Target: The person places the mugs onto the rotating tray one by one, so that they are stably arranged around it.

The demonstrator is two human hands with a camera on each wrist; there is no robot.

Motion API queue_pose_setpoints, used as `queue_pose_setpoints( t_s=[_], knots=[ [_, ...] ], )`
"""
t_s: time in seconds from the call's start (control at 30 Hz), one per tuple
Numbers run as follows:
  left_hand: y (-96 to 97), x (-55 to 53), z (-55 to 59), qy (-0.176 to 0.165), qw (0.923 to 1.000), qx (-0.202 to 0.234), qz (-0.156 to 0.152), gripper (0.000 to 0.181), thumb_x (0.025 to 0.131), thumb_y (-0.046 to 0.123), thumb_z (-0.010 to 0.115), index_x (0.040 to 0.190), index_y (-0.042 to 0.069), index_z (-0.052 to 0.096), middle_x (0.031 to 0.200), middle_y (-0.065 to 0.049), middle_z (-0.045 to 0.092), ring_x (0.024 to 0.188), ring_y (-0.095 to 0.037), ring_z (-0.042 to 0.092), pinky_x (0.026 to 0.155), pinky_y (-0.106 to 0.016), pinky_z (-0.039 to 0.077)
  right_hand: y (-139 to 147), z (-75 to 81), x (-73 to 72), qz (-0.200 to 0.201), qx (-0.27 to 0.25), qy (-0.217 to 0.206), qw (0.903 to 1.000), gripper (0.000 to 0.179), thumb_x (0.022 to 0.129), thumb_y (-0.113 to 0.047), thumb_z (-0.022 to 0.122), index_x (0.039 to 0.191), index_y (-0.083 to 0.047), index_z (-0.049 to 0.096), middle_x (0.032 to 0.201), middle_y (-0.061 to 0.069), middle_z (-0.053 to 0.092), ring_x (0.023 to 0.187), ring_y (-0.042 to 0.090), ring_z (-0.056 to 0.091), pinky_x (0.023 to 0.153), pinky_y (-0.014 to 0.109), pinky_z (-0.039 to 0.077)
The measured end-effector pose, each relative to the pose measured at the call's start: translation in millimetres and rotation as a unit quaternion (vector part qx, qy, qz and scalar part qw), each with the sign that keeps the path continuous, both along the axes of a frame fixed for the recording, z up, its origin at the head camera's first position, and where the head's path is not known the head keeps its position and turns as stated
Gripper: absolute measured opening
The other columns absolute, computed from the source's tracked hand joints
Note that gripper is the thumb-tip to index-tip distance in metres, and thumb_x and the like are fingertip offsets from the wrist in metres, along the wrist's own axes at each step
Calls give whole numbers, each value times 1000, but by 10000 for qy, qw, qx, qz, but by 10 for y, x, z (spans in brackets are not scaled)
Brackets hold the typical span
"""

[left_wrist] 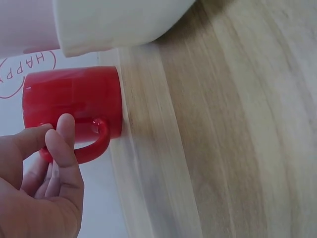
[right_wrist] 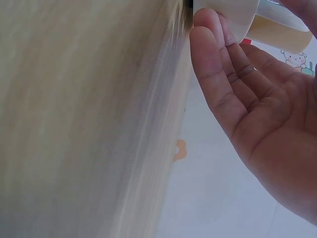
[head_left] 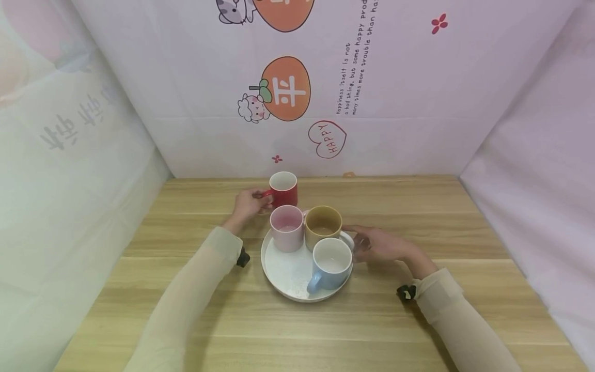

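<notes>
My left hand (head_left: 251,203) pinches the handle of a red mug (head_left: 284,195) with a white inside. In the left wrist view, thumb and fingers of the left hand (left_wrist: 47,183) meet at that red handle (left_wrist: 94,151). The mug stands upright behind a round white tray (head_left: 290,276). On the tray are a pink mug (head_left: 287,237), a mustard-yellow mug (head_left: 321,235) with a white handle, and a light blue mug (head_left: 332,271). My right hand (head_left: 378,244) is beside the tray's right side, fingers extended near the yellow mug's handle; whether they touch is unclear.
A wooden tabletop (head_left: 297,336) lies under everything. White printed cloth (head_left: 395,113) rises behind the table's back edge, and plain-looking cloth (head_left: 539,155) hangs on the right. Another cloth wall (head_left: 69,206) stands on the left.
</notes>
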State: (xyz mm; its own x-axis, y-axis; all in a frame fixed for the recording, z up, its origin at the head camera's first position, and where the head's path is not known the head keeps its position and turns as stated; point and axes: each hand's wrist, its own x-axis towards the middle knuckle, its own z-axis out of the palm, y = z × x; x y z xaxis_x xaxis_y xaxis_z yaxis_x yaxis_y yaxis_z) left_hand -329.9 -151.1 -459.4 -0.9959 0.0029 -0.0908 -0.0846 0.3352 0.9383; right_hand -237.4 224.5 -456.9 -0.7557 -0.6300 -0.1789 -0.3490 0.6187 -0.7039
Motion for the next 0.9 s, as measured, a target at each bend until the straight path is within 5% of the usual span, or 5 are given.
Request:
queue_pose_setpoints(
  t_s=[0.4,0.73,0.9],
  knots=[
    [51,10,32,-148,9997,60,207,31,94,11,70,121,-2,67,112,-24,73,73,-11,74,71,-28,63,2,2,8,-12,3,-34,10000,83,84,-31,80,154,-21,36,110,5,68,104,21,67,93,38,57],
    [35,-3,-17,-295,9966,697,314,34,92,7,71,124,-4,65,113,-26,72,71,-10,74,80,-34,63,2,-9,17,-9,-26,-21,10000,83,84,-34,79,154,-23,36,111,5,68,107,22,67,94,42,57],
    [33,-8,-28,-348,9943,900,459,36,92,8,72,125,-4,65,116,-26,71,83,-21,77,83,-35,62,11,-10,4,20,-48,3,10000,82,85,-32,79,154,-21,36,111,6,68,107,24,67,95,44,57]
  ],
)
